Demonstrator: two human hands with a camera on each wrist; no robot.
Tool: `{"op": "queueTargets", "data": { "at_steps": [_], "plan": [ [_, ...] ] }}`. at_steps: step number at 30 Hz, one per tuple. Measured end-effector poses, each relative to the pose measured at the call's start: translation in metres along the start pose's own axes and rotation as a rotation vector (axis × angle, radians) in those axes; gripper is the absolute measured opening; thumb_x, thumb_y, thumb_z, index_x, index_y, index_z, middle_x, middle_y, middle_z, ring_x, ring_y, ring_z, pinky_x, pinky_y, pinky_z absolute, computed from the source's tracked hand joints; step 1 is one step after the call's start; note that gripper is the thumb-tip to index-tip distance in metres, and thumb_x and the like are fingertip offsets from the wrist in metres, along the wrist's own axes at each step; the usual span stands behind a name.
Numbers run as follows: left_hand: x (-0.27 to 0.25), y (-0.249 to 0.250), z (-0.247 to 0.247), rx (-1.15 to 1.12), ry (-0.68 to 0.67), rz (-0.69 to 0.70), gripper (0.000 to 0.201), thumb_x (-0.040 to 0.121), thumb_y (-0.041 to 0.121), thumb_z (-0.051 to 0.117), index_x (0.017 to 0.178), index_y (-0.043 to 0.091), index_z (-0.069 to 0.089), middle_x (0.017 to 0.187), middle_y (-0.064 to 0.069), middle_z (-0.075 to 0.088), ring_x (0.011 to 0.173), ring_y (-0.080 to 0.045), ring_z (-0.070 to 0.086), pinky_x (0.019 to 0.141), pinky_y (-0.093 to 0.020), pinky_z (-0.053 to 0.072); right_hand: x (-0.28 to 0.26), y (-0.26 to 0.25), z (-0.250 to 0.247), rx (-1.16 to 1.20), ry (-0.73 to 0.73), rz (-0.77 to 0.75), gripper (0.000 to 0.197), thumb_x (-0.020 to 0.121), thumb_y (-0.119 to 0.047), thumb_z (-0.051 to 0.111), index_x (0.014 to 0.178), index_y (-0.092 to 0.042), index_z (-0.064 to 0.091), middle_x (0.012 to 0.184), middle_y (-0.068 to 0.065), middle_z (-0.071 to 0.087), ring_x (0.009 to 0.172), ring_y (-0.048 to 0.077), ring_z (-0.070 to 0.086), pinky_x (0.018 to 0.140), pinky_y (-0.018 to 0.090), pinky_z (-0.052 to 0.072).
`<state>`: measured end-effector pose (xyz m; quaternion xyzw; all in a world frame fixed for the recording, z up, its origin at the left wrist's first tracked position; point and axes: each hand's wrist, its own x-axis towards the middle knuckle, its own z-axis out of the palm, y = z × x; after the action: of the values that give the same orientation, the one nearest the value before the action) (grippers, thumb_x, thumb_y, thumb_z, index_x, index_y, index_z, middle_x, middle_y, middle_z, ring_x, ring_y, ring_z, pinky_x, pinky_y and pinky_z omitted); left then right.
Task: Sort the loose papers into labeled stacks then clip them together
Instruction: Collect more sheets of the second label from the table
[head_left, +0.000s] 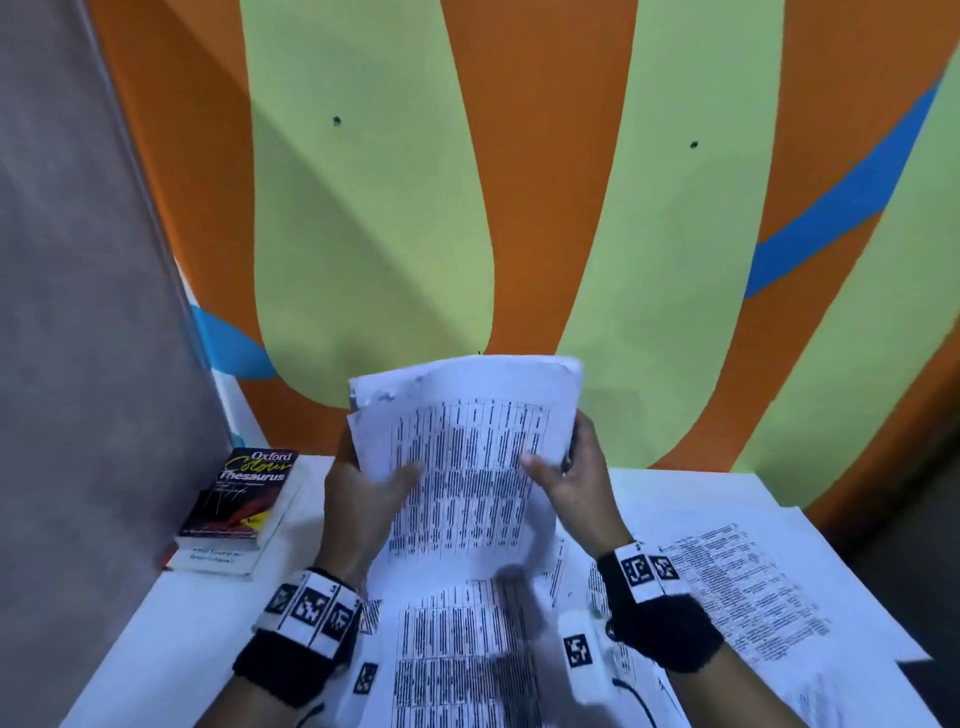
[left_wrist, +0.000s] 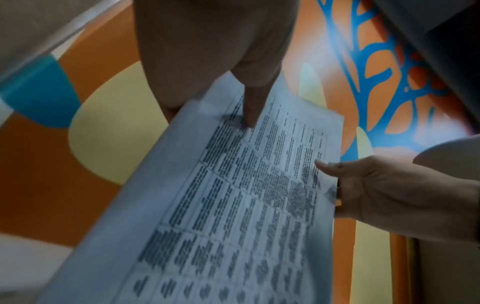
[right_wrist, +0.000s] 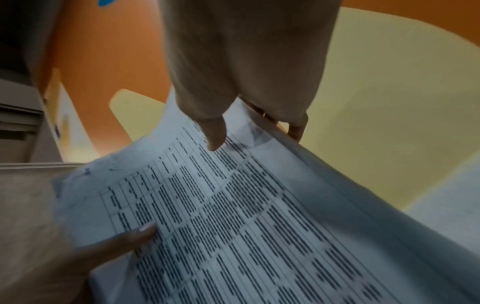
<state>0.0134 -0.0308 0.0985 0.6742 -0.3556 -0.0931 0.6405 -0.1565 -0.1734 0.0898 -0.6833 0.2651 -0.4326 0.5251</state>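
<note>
A: While raised above the white table (head_left: 171, 618), where is the sheaf of printed tables (head_left: 467, 457)?

B: Between both hands. Left hand (head_left: 358, 499) and right hand (head_left: 576, 483) each pinch one side edge, thumbs on front.

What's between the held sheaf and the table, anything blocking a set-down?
Both the left hand and right hand grip the sheaf upright above the table. Directly below lie loose printed sheets; nothing else visible blocks it. The books sit off left.
</note>
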Motion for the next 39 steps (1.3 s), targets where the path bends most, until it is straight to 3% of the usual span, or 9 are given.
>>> {"op": "queueTargets", "data": {
  "at_steps": [5, 8, 11, 17, 23, 27, 30, 33, 39],
  "plan": [
    [0.0, -0.004, 0.012, -0.006, 0.07, -0.052, 0.027, 0.08, 0.016, 0.073, 0.089, -0.007, 0.062, 0.069, -0.009, 0.064, 0.063, -0.02, 0.061, 0.051, -0.024, 0.048, -0.004, 0.004, 0.007, -0.099, 0.036, -0.037, 0.031, 0.093, -0.004, 0.057, 0.118, -0.021, 0.05, 0.107, -0.007, 0.064, 0.093, -0.012, 0.061, 0.08, 0.015, 0.05],
    [0.006, 0.013, 0.011, -0.053, 0.114, 0.021, 0.034, 0.076, 0.01, 0.077, 0.082, -0.017, 0.057, 0.053, -0.003, 0.055, 0.043, -0.005, 0.048, 0.046, -0.003, 0.033, 0.003, -0.016, 0.009, -0.095, 0.034, -0.127, 0.032, 0.092, -0.013, 0.061, 0.11, -0.036, 0.047, 0.101, -0.011, 0.064, 0.09, 0.007, 0.064, 0.08, 0.025, 0.053],
    [0.007, 0.011, 0.009, -0.119, 0.105, 0.02, 0.047, 0.071, 0.01, 0.081, 0.088, -0.024, 0.053, 0.066, -0.022, 0.057, 0.048, -0.022, 0.043, 0.047, -0.003, 0.036, 0.004, -0.018, 0.006, -0.011, 0.037, -0.118, 0.041, 0.088, -0.01, 0.066, 0.121, -0.019, 0.043, 0.109, -0.007, 0.061, 0.095, -0.002, 0.063, 0.077, 0.017, 0.054],
    [-0.004, -0.012, 0.016, -0.157, -0.007, -0.159, 0.033, 0.068, 0.01, 0.082, 0.099, 0.005, 0.069, 0.09, 0.007, 0.07, 0.081, -0.006, 0.069, 0.077, -0.027, 0.057, -0.019, 0.009, 0.004, -0.152, 0.099, -0.051, 0.034, 0.095, 0.003, 0.048, 0.113, -0.024, 0.038, 0.097, 0.006, 0.063, 0.081, -0.01, 0.06, 0.077, 0.012, 0.048],
    [0.0, 0.012, 0.018, -0.115, 0.03, -0.038, 0.03, 0.068, 0.008, 0.082, 0.064, 0.014, 0.053, 0.065, 0.008, 0.06, 0.05, 0.012, 0.056, 0.047, -0.004, 0.04, -0.009, -0.015, 0.004, -0.087, 0.111, -0.142, 0.033, 0.093, -0.002, 0.056, 0.116, -0.021, 0.041, 0.105, -0.003, 0.059, 0.089, 0.001, 0.059, 0.076, 0.01, 0.048],
    [-0.015, -0.009, 0.023, -0.017, -0.052, -0.144, 0.023, 0.075, 0.021, 0.076, 0.065, 0.012, 0.058, 0.051, 0.011, 0.065, 0.062, -0.018, 0.064, 0.048, -0.012, 0.046, -0.019, 0.021, 0.002, -0.396, 0.039, 0.028, 0.066, 0.086, -0.014, 0.066, 0.139, -0.014, 0.027, 0.129, 0.008, 0.049, 0.117, 0.017, 0.051, 0.1, 0.027, 0.047],
    [-0.015, -0.016, 0.024, 0.078, 0.149, -0.077, 0.034, 0.083, 0.016, 0.072, 0.087, -0.016, 0.063, 0.088, -0.025, 0.071, 0.086, -0.04, 0.065, 0.07, -0.044, 0.053, -0.041, 0.051, -0.003, -0.821, -0.081, 0.404, 0.082, 0.083, -0.046, 0.065, 0.144, -0.01, 0.023, 0.135, 0.017, 0.038, 0.125, 0.031, 0.042, 0.1, 0.045, 0.044],
    [-0.005, -0.024, 0.016, 0.078, 0.284, 0.023, 0.037, 0.084, 0.018, 0.07, 0.11, -0.008, 0.063, 0.104, -0.012, 0.068, 0.095, -0.032, 0.066, 0.074, -0.025, 0.044, -0.072, 0.071, 0.006, -1.008, -0.296, 0.646, 0.104, 0.071, -0.07, 0.062, 0.144, -0.01, 0.02, 0.139, 0.022, 0.032, 0.128, 0.04, 0.038, 0.099, 0.05, 0.044],
    [0.013, -0.03, 0.002, 0.028, 0.407, 0.028, 0.037, 0.082, 0.03, 0.071, 0.088, -0.006, 0.067, 0.083, -0.01, 0.065, 0.074, -0.023, 0.062, 0.068, -0.03, 0.046, -0.087, 0.083, 0.028, -1.166, -0.378, 0.731, 0.125, 0.065, -0.06, 0.077, 0.15, -0.014, -0.002, 0.143, 0.024, 0.024, 0.13, 0.041, 0.033, 0.097, 0.05, 0.045]
  ]
}}
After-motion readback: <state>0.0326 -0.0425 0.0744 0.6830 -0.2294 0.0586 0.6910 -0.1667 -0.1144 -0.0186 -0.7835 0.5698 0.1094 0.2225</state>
